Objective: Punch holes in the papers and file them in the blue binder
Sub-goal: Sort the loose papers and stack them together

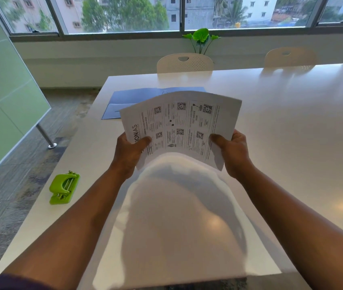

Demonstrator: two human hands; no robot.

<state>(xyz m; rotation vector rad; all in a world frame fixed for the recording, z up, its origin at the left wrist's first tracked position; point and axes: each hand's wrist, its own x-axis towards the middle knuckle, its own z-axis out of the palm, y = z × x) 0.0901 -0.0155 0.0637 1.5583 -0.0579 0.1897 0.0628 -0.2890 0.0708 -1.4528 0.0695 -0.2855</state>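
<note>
A stack of printed papers (182, 120) with QR codes is lifted above the white table (292, 122), bowed upward in the middle. My left hand (129, 153) grips its left edge and my right hand (232, 152) grips its right edge. Behind the papers the blue binder (128, 99) lies open flat on the table, one metal ring showing, its near part hidden by the sheets. A green hole punch (63, 188) sits on the table near the left edge, apart from both hands.
Two white chairs (185, 62) (290, 56) stand at the table's far side. A green plant (201, 38) is by the window. A green glass partition (3, 101) and carpeted floor lie to the left of the table.
</note>
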